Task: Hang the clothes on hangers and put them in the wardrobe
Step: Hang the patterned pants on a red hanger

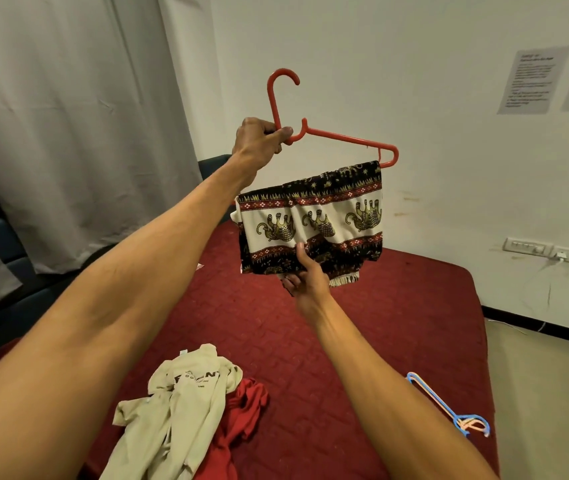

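Observation:
My left hand (259,142) grips a red plastic hanger (345,138) at the base of its hook and holds it up in the air over the bed. A folded elephant-print cloth (321,220) in black, cream and red hangs over the hanger's lower bar. My right hand (305,278) holds the cloth's bottom edge from below, thumb on the front and fingers behind. A beige T-shirt (175,403) and a red garment (241,420) lie crumpled on the near part of the bed.
The bed's dark red quilted cover (397,323) fills the middle. Blue and pink hangers (449,407) lie at its right edge. A grey curtain (68,133) hangs at the left, and a white wall with a socket strip (539,249) and papers stands behind.

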